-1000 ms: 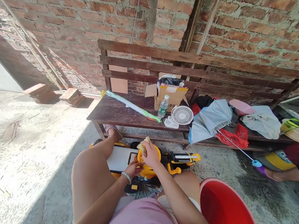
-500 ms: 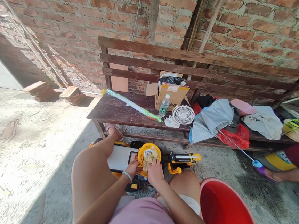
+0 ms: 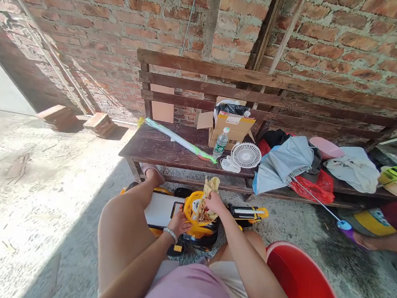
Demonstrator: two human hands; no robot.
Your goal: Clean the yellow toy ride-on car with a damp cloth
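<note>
A yellow and black ride-on toy vehicle [image 3: 158, 208] with a white seat area stands between my legs. Its yellow steering wheel [image 3: 187, 203] is partly covered by a yellowish, brown-stained cloth [image 3: 212, 185]. My right hand [image 3: 213, 202] is closed around the middle of this cloth, part of it sticking up beyond the wheel and part hanging over the wheel's right side. At the wheel's near left edge, my left hand [image 3: 179, 224] lies open against the yellow plastic, its fingers apart. A bead bracelet circles that wrist.
A red bucket [image 3: 304, 288] stands by my right leg. Behind the toy, a wooden bench [image 3: 139, 146] holds a cardboard box [image 3: 231, 126], a water bottle [image 3: 221, 142], a white fan [image 3: 246, 155] and a grey umbrella [image 3: 283, 158]. Another person's foot [image 3: 364, 240] shows at right.
My right hand has lifted the cloth from the wheel's centre, up and slightly right, spreading it out. My left hand's fingers have opened out by the rim. The view has shifted slightly.
</note>
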